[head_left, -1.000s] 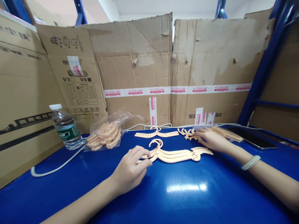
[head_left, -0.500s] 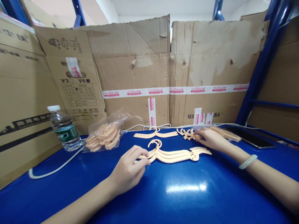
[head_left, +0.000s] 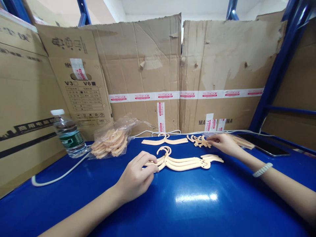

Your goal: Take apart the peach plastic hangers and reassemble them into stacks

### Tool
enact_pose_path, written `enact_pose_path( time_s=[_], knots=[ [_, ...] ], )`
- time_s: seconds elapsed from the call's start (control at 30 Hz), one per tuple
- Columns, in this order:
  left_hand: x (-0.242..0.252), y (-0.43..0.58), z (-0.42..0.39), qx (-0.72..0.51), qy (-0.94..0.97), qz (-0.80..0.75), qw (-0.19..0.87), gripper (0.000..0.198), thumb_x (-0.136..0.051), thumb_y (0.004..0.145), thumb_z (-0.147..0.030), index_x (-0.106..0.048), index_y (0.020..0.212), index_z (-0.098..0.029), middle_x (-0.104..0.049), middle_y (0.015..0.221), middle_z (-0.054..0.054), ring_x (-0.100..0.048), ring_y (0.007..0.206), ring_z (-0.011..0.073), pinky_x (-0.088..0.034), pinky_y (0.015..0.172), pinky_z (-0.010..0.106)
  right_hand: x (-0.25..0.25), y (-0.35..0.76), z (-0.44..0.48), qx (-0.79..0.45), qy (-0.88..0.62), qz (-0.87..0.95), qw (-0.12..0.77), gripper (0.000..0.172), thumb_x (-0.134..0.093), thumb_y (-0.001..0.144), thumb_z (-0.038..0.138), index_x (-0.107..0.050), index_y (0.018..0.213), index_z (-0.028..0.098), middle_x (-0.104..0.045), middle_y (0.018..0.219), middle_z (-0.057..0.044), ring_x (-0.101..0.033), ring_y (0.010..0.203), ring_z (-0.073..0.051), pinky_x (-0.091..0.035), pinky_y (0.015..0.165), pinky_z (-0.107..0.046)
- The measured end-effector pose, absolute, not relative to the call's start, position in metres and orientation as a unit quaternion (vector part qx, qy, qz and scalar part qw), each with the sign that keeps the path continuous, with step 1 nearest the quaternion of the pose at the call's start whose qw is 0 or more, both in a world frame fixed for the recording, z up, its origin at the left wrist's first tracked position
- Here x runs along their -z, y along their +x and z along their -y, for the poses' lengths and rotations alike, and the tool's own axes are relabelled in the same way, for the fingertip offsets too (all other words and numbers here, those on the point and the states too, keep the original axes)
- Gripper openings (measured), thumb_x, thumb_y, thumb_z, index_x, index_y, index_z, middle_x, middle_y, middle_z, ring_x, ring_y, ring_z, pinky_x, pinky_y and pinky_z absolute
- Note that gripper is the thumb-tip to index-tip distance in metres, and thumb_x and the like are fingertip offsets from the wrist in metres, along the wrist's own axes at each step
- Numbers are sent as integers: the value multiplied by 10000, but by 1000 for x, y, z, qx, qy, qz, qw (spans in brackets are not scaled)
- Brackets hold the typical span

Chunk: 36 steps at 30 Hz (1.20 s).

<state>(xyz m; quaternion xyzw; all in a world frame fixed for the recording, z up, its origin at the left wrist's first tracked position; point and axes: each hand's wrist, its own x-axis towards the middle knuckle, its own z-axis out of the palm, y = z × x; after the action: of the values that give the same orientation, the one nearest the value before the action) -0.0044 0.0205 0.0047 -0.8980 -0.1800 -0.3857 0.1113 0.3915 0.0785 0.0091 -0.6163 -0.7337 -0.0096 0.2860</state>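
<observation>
Cream plastic folding hangers lie overlapped on the blue table, their hooks pointing away from me. My left hand has its thumb and fingers closed on their left ends, partly covering them. At the right end of these hangers sit short curved arm pieces. My right hand is at a small pile of cream hook pieces, fingers curled at its right edge. Whatever its fingertips pinch is too small to make out. Behind the front hangers lies another hanger set.
On the left are a clear bag of cream parts and a water bottle. Beyond my right hand lie long cream pieces and a black phone. Cardboard sheets wall the back, with a white cable along the table.
My right hand has shifted slightly right at the hook pile, and a few hook pieces there have moved. My left hand stays on the hangers.
</observation>
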Motion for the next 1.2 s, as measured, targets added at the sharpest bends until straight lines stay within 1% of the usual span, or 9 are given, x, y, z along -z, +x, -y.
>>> enact_pose_path(
  time_s=[0.13, 0.37, 0.5, 0.6, 0.67, 0.8, 0.93, 1.07, 1.2],
  knots=[
    [-5, -4, -20, 385, -899, 179, 107, 252, -469, 821, 33, -614, 869, -167, -567, 958, 78, -518, 865, 192, -467, 712, 316, -15, 391, -73, 30, -637, 692, 337, 302, -516, 844, 371, -750, 870, 183, -761, 917, -100, -701, 833, -276, -534, 712, -357],
    [-6, -5, -23, 394, -893, 187, 109, 234, -467, 843, 12, -608, 880, -171, -563, 941, 73, -517, 839, 183, -452, 696, 313, -25, 388, -65, 56, -657, 590, 466, 356, -535, 811, 465, -719, 791, 161, -708, 668, -90, -656, 651, -260, -477, 607, -350],
    [-9, -7, -25, 404, -885, 211, 90, 228, -459, 856, -5, -617, 867, -169, -559, 927, 67, -517, 829, 177, -444, 680, 295, -24, 389, -67, -33, -630, 552, 546, 337, -571, 790, 500, -677, 734, 185, -635, 561, -44, -621, 554, -214, -483, 546, -324],
    [-14, -12, -30, 422, -871, 236, 85, 212, -458, 874, -37, -616, 841, -175, -559, 931, 61, -527, 849, 181, -452, 716, 308, -22, 387, -68, -147, -572, 512, 623, 286, -627, 773, 484, -644, 728, 203, -666, 639, -54, -653, 580, -208, -544, 550, -323],
    [-19, -16, -39, 416, -868, 259, 82, 196, -455, 883, -68, -613, 862, -181, -564, 938, 58, -540, 891, 195, -461, 773, 335, -22, 385, -67, -215, -537, 492, 650, 255, -676, 761, 458, -648, 770, 205, -704, 726, -76, -698, 664, -232, -595, 617, -352],
    [-26, -20, -74, 303, -885, 351, 47, 221, -478, 841, -97, -577, 1023, -174, -602, 1034, 73, -563, 1000, 229, -462, 896, 392, -21, 378, -67, -316, -477, 459, 679, 226, -715, 770, 388, -659, 857, 187, -734, 817, -104, -730, 797, -252, -621, 770, -387],
    [-23, -9, -117, 227, -903, 364, 30, 206, -557, 775, -88, -608, 958, -169, -650, 999, 72, -609, 975, 238, -480, 906, 380, -18, 370, -65, -362, -476, 428, 678, 156, -714, 790, 281, -631, 878, 183, -735, 813, -89, -735, 807, -230, -615, 814, -353],
    [-17, 8, -146, 195, -905, 376, 38, 210, -541, 809, -102, -624, 994, -160, -639, 1030, 95, -597, 1024, 259, -475, 913, 398, -13, 368, -66, -395, -460, 427, 670, 215, -695, 785, 181, -556, 948, 201, -731, 814, -71, -733, 827, -227, -599, 860, -384],
    [-13, 20, -161, 161, -907, 386, 40, 125, -591, 880, -190, -627, 987, -137, -640, 1016, 83, -600, 1009, 243, -487, 888, 417, -8, 375, -70, -410, -463, 438, 652, 105, -659, 813, 195, -577, 879, 191, -723, 850, -101, -721, 896, -248, -585, 891, -414]
  ],
)
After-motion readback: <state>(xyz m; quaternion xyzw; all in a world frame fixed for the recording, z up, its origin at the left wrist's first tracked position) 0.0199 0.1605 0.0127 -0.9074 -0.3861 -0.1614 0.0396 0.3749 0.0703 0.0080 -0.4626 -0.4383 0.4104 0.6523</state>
